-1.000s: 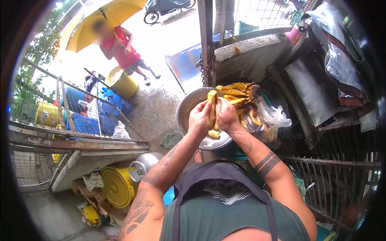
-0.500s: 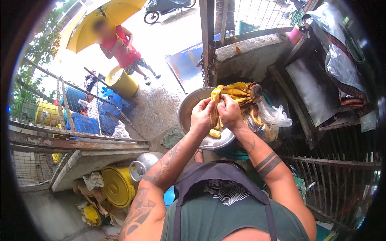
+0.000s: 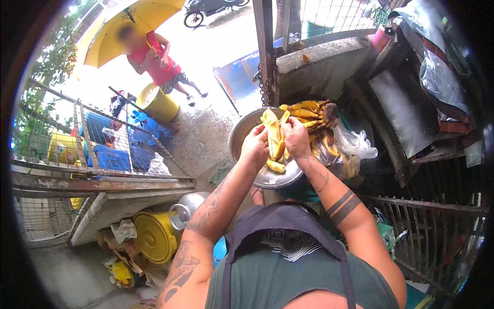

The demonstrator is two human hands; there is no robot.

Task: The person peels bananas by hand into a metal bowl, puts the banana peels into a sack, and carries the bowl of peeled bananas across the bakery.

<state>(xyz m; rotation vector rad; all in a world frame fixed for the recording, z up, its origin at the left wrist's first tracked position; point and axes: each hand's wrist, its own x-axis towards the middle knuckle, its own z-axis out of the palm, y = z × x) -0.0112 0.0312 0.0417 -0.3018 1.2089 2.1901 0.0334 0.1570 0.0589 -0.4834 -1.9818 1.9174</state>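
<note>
Over a wide metal basin (image 3: 235, 139), my left hand (image 3: 254, 146) is closed around a yellow banana (image 3: 272, 129) with its peel partly split open. My right hand (image 3: 297, 139) pinches a strip of that peel on the right side, pulled apart from the fruit. Below the hands, a peeled banana piece (image 3: 276, 166) lies in the basin. Just beyond my right hand, a bunch of ripe bananas (image 3: 307, 112) with a dark stem rests at the basin's far right. Beside it are loose peels and a clear plastic bag (image 3: 356, 142).
A metal gate post with a chain (image 3: 266, 85) rises beyond the basin. To the left are a mesh gate (image 3: 103, 131), a yellow lidded bucket (image 3: 154, 236) and a silver pot (image 3: 193, 203). A person in red (image 3: 162, 64) stands outside under a yellow umbrella (image 3: 121, 28).
My hands have moved apart, and the peel has opened wider between them. The banana now shows more of its split side. The person outside stays in place.
</note>
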